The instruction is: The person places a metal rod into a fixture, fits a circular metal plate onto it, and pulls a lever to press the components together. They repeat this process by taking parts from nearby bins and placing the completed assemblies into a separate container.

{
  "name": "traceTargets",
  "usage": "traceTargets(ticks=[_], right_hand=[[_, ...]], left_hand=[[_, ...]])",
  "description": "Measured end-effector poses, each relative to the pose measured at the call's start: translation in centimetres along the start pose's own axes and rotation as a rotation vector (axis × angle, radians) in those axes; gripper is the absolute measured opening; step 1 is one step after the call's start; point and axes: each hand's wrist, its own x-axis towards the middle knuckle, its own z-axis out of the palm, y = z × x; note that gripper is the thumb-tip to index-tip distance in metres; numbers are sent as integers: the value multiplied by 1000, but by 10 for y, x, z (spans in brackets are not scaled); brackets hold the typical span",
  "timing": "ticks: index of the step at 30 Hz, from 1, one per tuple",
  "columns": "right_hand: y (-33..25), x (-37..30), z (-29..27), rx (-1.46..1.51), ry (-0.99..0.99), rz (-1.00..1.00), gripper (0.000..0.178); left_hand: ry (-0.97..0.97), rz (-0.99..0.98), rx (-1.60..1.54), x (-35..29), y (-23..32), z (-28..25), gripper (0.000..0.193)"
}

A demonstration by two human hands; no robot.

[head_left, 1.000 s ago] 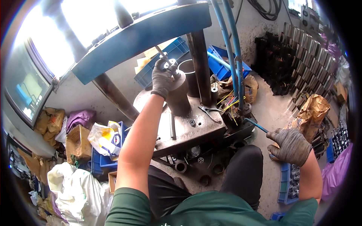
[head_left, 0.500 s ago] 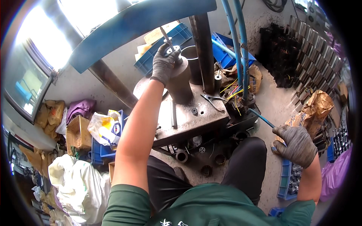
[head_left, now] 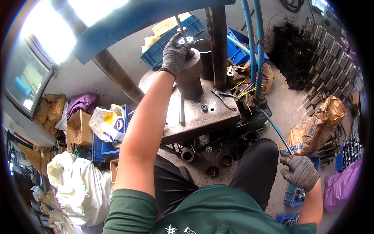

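My left hand (head_left: 174,56), in a grey work glove, is closed around a slim metal shaft with a pale round piece (head_left: 186,40) on it. It stands upright on top of a thick steel cylinder (head_left: 189,80), and the fingers hide its lower part. My right hand (head_left: 300,171), gloved too, curls at the near end of a long blue lever (head_left: 277,132), which runs from beside the press table (head_left: 208,117). On the table lie pliers (head_left: 224,98), a short metal bar (head_left: 181,111) and a small ring (head_left: 204,108).
A blue press beam (head_left: 152,23) crosses overhead between steel columns (head_left: 216,46). Blue hoses (head_left: 259,46) hang at the right. Stacked metal sleeves (head_left: 331,58) and a brown paper sack (head_left: 317,128) lie right; white sacks (head_left: 80,187) and boxes (head_left: 79,130) left.
My right hand has moved down and toward me, and the blue lever has swung down with it. The left hand stays at the shaft above the cylinder; the whole view has shifted slightly.
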Motion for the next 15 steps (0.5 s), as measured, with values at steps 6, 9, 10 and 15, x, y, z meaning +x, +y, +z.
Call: traceTargets(ticks=[6, 9, 10, 15], right_hand=[[1, 6, -14, 63, 6, 40, 39], [4, 9, -12, 87, 130, 0, 38], [2, 8, -9, 31, 143, -51, 34], [-1, 10, -16, 3, -39, 18, 34]], left_hand=[[4, 14, 28, 2, -1, 1, 62], [-4, -35, -66, -3, 3, 5, 63], [-10, -16, -67, -3, 3, 4, 63], [-2, -28, -85, -5, 3, 7, 59]])
